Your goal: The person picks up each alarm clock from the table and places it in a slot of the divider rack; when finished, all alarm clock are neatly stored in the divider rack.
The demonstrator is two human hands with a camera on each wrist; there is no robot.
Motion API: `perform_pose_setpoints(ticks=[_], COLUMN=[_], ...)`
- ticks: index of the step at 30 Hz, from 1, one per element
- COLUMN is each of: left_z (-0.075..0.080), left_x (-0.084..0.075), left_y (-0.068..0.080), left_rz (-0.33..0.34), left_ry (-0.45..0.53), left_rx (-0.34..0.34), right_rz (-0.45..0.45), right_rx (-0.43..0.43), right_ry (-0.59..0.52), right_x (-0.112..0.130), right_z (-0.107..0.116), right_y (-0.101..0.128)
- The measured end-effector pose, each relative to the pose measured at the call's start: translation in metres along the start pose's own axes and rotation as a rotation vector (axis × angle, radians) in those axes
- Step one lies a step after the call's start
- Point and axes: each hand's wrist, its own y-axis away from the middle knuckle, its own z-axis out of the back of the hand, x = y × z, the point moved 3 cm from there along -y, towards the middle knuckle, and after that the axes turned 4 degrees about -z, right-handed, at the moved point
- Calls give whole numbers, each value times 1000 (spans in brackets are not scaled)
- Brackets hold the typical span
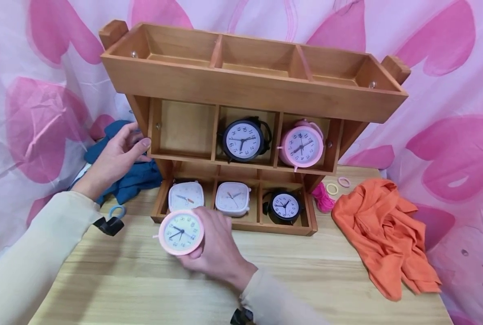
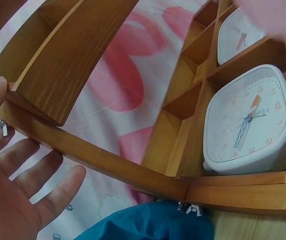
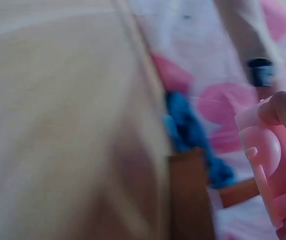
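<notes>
**Pink round clock held before the wooden shelf unit**

Item in hand: one pink round alarm clock (image 1: 181, 232), gripped by the right hand (image 1: 215, 250), fingers curled round its right edge and back, dial turned up toward the head camera. Held just above the counter (image 1: 241, 280), directly in front of the lowest tier of the wooden shelf (image 1: 241, 135), near its left compartment. No long axis on a round body; face tilted upward, back lying in the palm. Seen edge-on in the right wrist view as a pink casing (image 3: 270, 165), blurred.

Left hand (image 1: 117, 158): open, fingers relaxed, thumb and fingertips resting on the left side post of the shelf at the middle tier; nothing held. Confirmed in the left wrist view, palm (image 2: 13, 190) spread beside the wooden frame.

Relation noted: empty middle-tier left compartment (image 1: 183, 128) lying up and slightly back from the held clock, next to the left hand, yet the clock itself in the right.

Count of clocks, six in all:
- Middle tier: one black round clock (image 1: 243, 140), one pink round clock (image 1: 301, 146).
- Lowest tier: two white square clocks (image 1: 186, 196) (image 1: 233, 198), one small black clock (image 1: 285, 206).
- In hand: one.

Top tier: three compartments, no clocks seen.

Other stock on the counter: one blue cloth (image 1: 132, 180), one orange cloth (image 1: 383, 230), one pink yarn bundle (image 1: 322, 197), two small rings (image 1: 337, 185), one light blue ring (image 1: 117, 211).
</notes>
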Motion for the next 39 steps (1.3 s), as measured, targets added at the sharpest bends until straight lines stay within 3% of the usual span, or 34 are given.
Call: perform_pose_setpoints(ticks=[7, 13, 17, 24, 39], left_z=[3, 1, -1, -1, 0], left_x=[2, 5, 4, 2, 3], left_y=[-1, 0, 1, 0, 0], left_rz=[26, 51, 27, 20, 40], left_ry=[-34, -50, -13, -34, -54], left_rx=[5, 6, 6, 3, 10], right_rz=[67, 125, 92, 1, -32], right_rx=[-159, -250, -263, -195, -182], right_ry=[18, 83, 150, 210, 486], right_x=[21, 33, 32, 30, 33], right_z=[64, 90, 95, 93, 78], right_y=[-39, -90, -120, -154, -176])
